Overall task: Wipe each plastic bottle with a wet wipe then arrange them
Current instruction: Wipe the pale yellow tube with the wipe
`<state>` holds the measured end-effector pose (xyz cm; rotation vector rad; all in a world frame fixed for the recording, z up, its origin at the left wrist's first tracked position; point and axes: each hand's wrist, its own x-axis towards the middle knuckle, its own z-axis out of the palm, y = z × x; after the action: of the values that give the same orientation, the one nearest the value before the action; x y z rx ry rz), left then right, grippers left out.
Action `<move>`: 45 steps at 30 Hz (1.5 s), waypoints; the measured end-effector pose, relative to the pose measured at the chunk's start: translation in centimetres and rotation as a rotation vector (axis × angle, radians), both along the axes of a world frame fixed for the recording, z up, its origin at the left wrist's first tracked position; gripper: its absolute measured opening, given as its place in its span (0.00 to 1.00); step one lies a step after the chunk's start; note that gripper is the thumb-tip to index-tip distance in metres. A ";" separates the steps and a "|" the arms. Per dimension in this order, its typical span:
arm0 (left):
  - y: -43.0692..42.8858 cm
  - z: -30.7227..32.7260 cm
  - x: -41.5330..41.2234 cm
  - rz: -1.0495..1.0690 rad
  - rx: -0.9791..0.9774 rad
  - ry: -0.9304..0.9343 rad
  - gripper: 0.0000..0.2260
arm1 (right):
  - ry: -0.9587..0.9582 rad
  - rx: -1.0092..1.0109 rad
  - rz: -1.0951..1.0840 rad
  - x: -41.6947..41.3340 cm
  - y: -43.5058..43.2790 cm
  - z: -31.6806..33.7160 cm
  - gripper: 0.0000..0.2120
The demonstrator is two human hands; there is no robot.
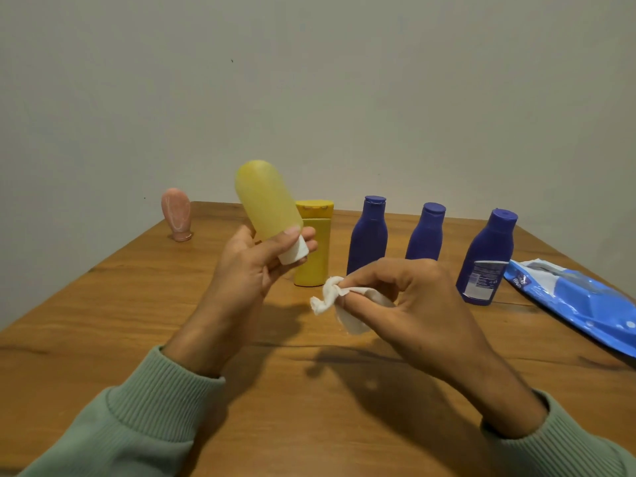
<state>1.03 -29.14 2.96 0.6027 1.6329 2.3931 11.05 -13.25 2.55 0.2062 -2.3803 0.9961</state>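
Observation:
My left hand (pixel 251 266) grips a translucent yellow bottle (pixel 266 201) by its white cap end, holding it upside down and tilted above the table. A crumpled white wet wipe (pixel 339 299) is pinched in my right hand (pixel 409 304), just right of and below the bottle, not touching it. On the wooden table (pixel 137 304) stand an opaque yellow bottle (pixel 315 256), three dark blue bottles (pixel 366 235) (pixel 426 232) (pixel 487 258) in a row, and a pink bottle (pixel 176 215) resting on its cap at the far left.
A blue wet-wipe pack (pixel 578 301) lies flat at the right edge of the table, beside the nearest blue bottle. A plain wall stands behind the table's far edge.

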 end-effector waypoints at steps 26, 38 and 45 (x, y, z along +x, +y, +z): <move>-3.0 -5.1 -7.4 0.295 -0.708 0.244 0.14 | -0.178 0.127 0.021 -9.8 -4.0 -3.2 0.05; -3.0 -5.7 -8.1 0.331 -0.729 0.245 0.13 | -0.191 0.166 0.013 -9.6 -4.2 -3.8 0.07; -3.1 -5.8 -8.3 0.343 -0.741 0.212 0.14 | -0.208 0.193 0.016 -9.6 -4.4 -3.8 0.07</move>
<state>-7.29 -32.22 -2.80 0.4614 2.6796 1.7070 1.48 -17.61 -1.27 0.2019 -2.6705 0.8288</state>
